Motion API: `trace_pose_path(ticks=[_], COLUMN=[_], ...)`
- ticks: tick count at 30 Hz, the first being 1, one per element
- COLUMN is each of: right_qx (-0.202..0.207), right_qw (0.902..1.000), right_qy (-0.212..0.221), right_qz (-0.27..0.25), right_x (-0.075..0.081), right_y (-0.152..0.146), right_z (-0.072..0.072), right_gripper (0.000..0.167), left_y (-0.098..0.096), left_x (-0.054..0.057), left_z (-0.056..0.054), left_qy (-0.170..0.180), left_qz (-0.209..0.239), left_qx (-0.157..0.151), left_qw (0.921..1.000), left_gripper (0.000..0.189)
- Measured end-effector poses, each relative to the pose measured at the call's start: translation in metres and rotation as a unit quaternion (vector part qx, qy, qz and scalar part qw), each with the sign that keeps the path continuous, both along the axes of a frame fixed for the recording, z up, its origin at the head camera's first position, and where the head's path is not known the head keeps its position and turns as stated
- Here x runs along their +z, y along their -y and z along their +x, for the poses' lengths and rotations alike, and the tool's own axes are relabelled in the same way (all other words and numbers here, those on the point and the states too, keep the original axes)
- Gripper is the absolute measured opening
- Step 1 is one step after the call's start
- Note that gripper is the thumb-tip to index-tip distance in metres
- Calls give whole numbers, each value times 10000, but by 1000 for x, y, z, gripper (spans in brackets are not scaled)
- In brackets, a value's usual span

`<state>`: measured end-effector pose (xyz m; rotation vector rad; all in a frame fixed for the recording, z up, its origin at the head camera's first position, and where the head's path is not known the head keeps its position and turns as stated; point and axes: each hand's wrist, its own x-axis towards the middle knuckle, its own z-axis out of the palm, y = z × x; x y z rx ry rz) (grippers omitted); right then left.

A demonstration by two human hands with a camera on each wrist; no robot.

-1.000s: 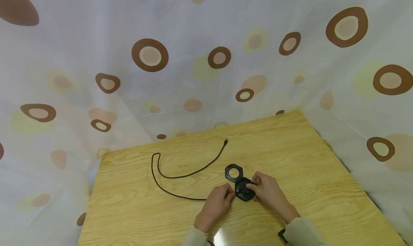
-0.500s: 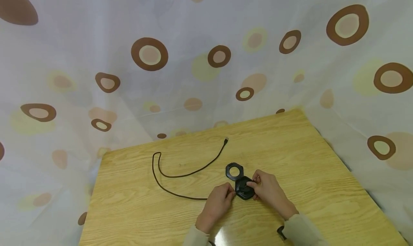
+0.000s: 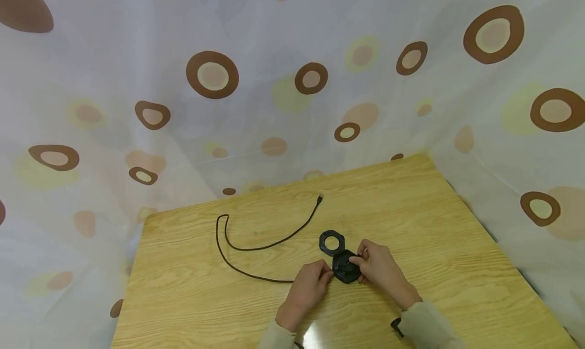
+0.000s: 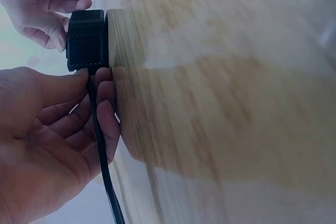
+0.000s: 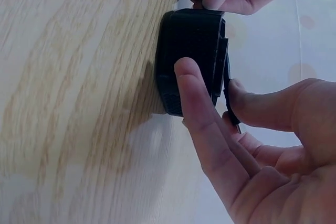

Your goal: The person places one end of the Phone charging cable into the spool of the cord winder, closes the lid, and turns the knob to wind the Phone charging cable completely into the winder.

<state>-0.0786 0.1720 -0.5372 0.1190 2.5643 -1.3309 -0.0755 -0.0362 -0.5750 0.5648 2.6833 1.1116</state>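
Note:
A black hexagonal case (image 3: 344, 275) sits on the table between both hands, its recessed face upward in the head view. My left hand (image 3: 311, 285) pinches a black cable (image 4: 101, 135) right where it meets the textured side of the case. From the opposite side my right hand (image 3: 381, 270) grips the case, index finger along its wall. The right thumb presses a thin black strip (image 5: 229, 95) at the open face; a small light tip (image 5: 239, 128) shows at its end. A black hexagonal ring (image 3: 325, 250) with a round hole lies just beyond the case.
The cable's long loop (image 3: 256, 277) runs over the left part of the wooden table (image 3: 196, 313), ending in a plug (image 3: 320, 199) near the back. A white curtain (image 3: 256, 120) with brown ring prints surrounds the table. A black band piece (image 3: 396, 327) shows by the right sleeve.
Both hands keep nearly the same hold on the case and cable. The view shifts only slightly, and the ring and cable loop stay in place on the table.

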Motion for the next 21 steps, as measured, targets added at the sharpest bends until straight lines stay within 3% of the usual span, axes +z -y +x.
trace_pose_path(ticks=[13, 21], right_qx=[315, 524], right_qw=[9966, 9965], right_qy=[-28, 63], right_qz=[759, 641], right_x=[6, 8], right_y=[7, 5], right_z=[-6, -9], right_gripper=[20, 20], left_y=[-3, -3], left_x=[2, 3], left_z=[3, 1], left_qy=[-81, -114], left_qz=[-337, -325], left_qx=[12, 29], left_qw=[9994, 9994], left_gripper=[12, 12])
